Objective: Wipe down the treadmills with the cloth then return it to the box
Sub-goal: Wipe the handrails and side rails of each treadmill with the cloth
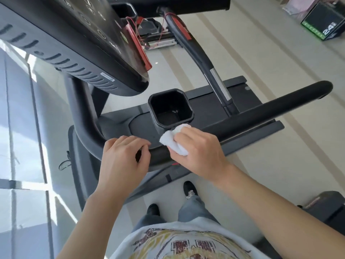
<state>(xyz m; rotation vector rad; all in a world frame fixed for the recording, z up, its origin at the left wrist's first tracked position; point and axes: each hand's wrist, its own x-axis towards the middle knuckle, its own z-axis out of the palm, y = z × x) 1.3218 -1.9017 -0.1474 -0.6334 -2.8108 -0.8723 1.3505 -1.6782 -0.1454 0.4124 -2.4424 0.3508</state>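
A black treadmill (261,111) fills the middle of the view, seen from its side. My right hand (201,152) grips a bunched white cloth (175,141) and presses it against the near handrail, just below the square black cup holder (170,107). My left hand (123,157) curls its fingers over the same handrail, to the left of the cloth. The console (78,43) hangs over the upper left. No box for the cloth is clearly in view.
A second treadmill (158,34) with red safety clips stands beyond. A green-and-black block (324,25) marked 24 sits at the top right on the pale floor. Glass panels run along the left. My feet stand beside the treadmill deck. Dark equipment (328,208) sits at the right.
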